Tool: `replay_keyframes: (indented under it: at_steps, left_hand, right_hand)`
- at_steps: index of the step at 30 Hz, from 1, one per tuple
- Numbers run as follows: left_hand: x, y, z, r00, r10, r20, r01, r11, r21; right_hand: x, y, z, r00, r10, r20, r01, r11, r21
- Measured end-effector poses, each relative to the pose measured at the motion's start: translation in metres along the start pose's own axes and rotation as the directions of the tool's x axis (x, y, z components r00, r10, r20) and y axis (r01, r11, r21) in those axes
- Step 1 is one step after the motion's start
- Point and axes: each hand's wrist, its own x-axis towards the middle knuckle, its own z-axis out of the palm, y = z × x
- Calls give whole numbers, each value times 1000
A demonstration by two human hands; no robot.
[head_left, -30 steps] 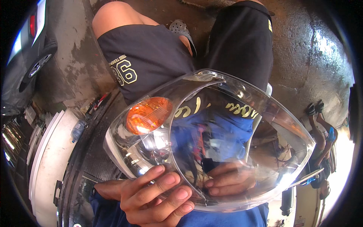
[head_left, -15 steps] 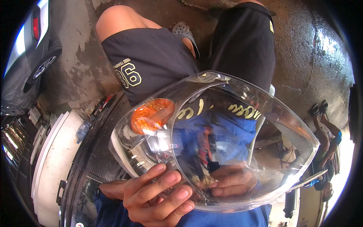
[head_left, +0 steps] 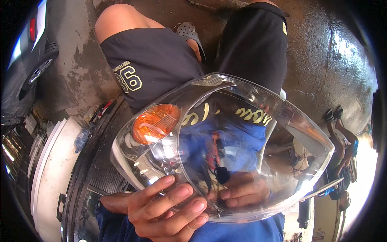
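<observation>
The left hand (head_left: 168, 207) holds the clear headlight cover (head_left: 223, 147), fingertips on its lower left part; the right hand (head_left: 246, 190) seems to show, blurred, within the clear part, though I cannot tell its grip; the cover lies tilted in front of the lap, an orange section (head_left: 156, 124) at its upper left; beyond it are dark shorts (head_left: 155, 60) and a grey clog (head_left: 189, 34); farther off, a car (head_left: 16, 94) stands at left, another person (head_left: 338, 161) at right.

Black shorts (head_left: 161, 52), blue shirt (head_left: 246, 232), grey clog (head_left: 188, 31)
</observation>
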Motion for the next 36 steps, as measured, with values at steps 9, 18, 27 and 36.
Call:
replay_keyframes:
  at_steps: [9,18,27,36]
  left_hand:
    - [-38,19,-40,989,-122,-81,123,992,2]
    - [-46,46,-27,88,-542,836,514,-694,-504]
    - [-45,46,-28,72,-597,799,488,-677,-550]
    - [-43,67,-21,-102,-641,760,546,-675,-496]
  right_hand:
    - [3,11,-19,954,66,294,-116,981,156]
    - [43,22,-19,899,-129,417,212,964,-159]
    - [38,41,-9,857,-362,366,462,854,-237]
    - [25,39,-15,872,333,360,-420,885,200]
